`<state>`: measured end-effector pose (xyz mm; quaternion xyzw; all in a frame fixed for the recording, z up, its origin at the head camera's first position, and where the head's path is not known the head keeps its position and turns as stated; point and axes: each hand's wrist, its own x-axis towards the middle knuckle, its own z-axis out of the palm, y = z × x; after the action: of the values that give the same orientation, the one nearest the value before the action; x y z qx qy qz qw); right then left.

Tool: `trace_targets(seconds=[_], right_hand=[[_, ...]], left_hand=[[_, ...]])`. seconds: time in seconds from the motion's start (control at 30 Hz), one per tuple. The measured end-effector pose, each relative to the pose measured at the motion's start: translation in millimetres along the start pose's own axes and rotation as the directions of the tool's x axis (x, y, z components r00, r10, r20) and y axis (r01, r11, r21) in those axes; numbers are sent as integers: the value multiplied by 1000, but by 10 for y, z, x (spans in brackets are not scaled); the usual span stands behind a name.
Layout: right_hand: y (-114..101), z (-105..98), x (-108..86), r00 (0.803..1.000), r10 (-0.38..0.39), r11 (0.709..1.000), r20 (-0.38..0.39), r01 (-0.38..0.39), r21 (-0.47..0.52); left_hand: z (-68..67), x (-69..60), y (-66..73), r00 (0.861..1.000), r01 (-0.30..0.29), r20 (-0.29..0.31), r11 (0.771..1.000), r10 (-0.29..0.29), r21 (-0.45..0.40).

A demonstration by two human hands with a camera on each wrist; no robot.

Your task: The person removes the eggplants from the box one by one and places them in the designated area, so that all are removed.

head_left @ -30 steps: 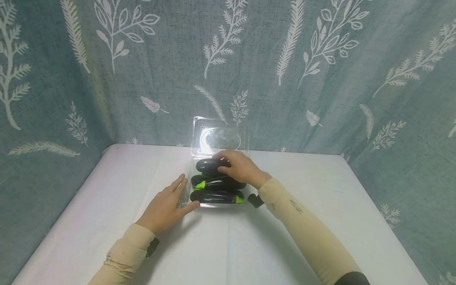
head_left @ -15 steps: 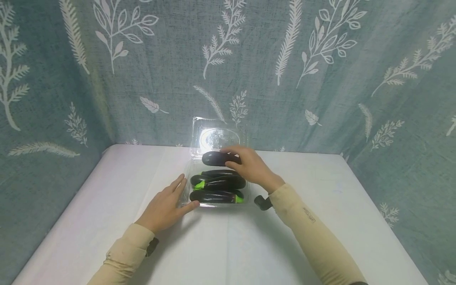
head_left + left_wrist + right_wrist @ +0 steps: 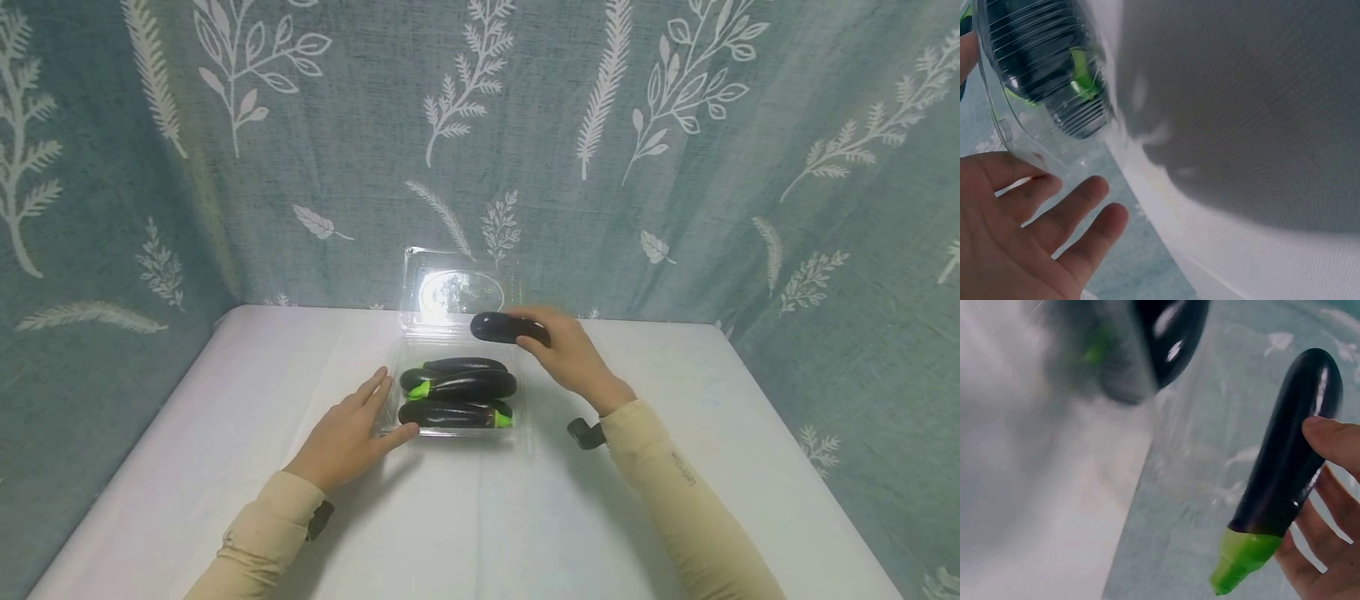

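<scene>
A clear plastic box [image 3: 457,432] with its lid [image 3: 461,292] raised at the back holds several dark eggplants [image 3: 450,413] with green ends. My left hand [image 3: 352,440] touches the box's left side, fingers extended; the left wrist view shows this hand [image 3: 1029,225] against the clear wall [image 3: 1041,134]. My right hand [image 3: 573,350] grips one eggplant [image 3: 495,327] above the box's back right corner. In the right wrist view, thumb and fingers of the hand [image 3: 1335,506] pinch that eggplant [image 3: 1291,444], its green end [image 3: 1247,550] pointing down.
The box stands on a white-covered table [image 3: 480,517]. A patterned green-grey curtain [image 3: 360,150] hangs behind the table and along both sides, close behind the raised lid.
My right hand has lifted the gripped eggplant off the others and carried it up and to the right, past the lid's right part. My left hand has stayed at the box.
</scene>
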<state>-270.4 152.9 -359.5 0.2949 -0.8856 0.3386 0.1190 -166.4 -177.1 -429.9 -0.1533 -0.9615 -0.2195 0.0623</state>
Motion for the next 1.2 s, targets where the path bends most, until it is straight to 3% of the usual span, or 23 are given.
trace_targets(seconds=[0.13,0.53,1.2], right_hand=[[158,-63,-74,999,12,999,-38,-14,-42],[604,-191,-334,993,107,991,-42,-110,-82],[953,-180,-506,966,248,956,72,-231,-182]], left_hand=[[-3,-7,-3,1000,6,6,1000,-6,-5],[-10,-11,5,1000,9,2,1000,-9,-11],[3,-11,-14,1000,-1,-8,1000,0,-21]])
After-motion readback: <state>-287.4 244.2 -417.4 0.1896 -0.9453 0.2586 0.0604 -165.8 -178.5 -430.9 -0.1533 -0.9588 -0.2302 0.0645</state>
